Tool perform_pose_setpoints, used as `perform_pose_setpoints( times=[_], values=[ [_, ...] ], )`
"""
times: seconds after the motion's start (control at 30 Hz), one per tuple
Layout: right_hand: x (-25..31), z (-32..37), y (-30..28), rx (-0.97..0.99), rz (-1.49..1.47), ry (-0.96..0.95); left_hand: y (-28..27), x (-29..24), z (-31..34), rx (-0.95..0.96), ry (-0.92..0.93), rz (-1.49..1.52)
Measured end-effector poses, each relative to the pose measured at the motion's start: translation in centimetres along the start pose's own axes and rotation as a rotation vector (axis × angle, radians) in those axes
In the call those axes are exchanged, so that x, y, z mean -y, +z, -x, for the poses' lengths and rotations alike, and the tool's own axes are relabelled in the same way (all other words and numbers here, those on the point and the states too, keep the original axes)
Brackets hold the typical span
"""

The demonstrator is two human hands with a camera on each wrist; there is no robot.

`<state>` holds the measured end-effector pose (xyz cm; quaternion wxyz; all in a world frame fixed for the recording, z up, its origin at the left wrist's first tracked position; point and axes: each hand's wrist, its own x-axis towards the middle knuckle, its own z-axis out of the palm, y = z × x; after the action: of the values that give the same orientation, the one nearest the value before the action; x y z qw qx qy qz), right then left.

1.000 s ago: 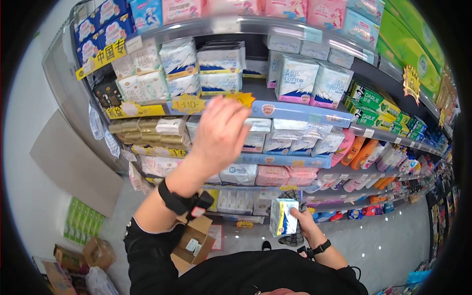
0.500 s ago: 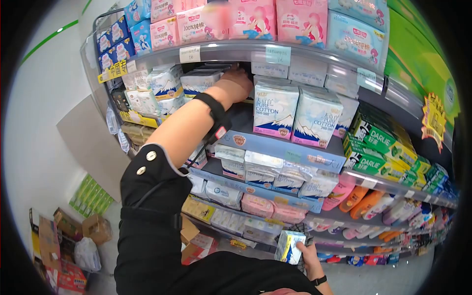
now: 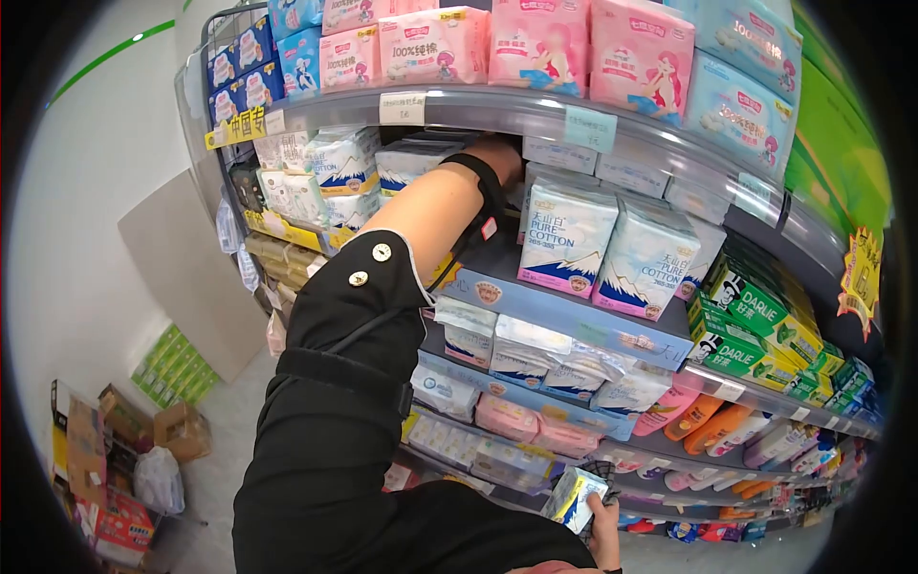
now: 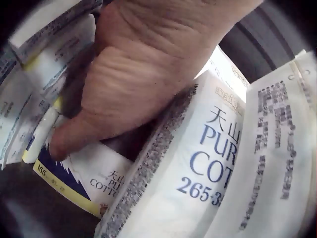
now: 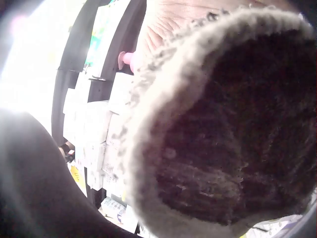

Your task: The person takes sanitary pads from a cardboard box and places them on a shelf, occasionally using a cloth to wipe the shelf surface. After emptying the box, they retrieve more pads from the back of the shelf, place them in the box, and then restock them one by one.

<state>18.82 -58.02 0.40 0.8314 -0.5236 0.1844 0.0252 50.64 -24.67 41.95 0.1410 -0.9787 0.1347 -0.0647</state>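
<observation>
My left hand [image 4: 138, 84] reaches deep between stacked packs on the shelf under the pink ones; the head view shows only its back part [image 3: 497, 158]. In the left wrist view the thumb bends over the front of a small white sanitary pad pack [image 4: 79, 181] marked 155, the other fingers hidden. Right beside it stands a larger Pure Cotton pack [image 4: 183, 173]. Low down, my right hand [image 3: 604, 528] grips a white, blue and yellow sanitary pad pack [image 3: 572, 499], thumb on its face. Behind this pack shows dark checked fabric [image 3: 601, 471]; a fuzzy pale-rimmed lining [image 5: 148, 129] fills the right wrist view.
A shelf edge [image 3: 449, 110] with price tags runs over my left wrist, pink packs [image 3: 540, 48] above it. Green toothpaste boxes [image 3: 736, 330] stand at the right. Lower shelves hold more packs and bottles [image 3: 712, 430]. Cartons [image 3: 182, 430] lie on the floor at left.
My left hand went from in front of the shelves into the gap among the packs, then deeper. The head view moved closer to the shelf. The right hand keeps its pack, lower in view.
</observation>
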Motion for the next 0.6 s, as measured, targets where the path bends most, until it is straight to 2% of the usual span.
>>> perform_pose_setpoints(
  times=[0.27, 0.37, 0.6],
  values=[
    [-1.3, 1.6, 2.3, -0.015, 0.037, -0.092, -1.6, 0.2, -0.7, 0.091, 0.142, 0.039],
    [-2.9, 1.6, 1.3, -0.119, 0.053, -0.058, -1.7, 0.8, -0.8, 0.132, 0.182, 0.06],
    [-4.4, 2.4, 0.1, -0.083, 0.042, -0.083, 0.1, 0.7, -2.1, 0.046, 0.222, 0.092]
  ],
)
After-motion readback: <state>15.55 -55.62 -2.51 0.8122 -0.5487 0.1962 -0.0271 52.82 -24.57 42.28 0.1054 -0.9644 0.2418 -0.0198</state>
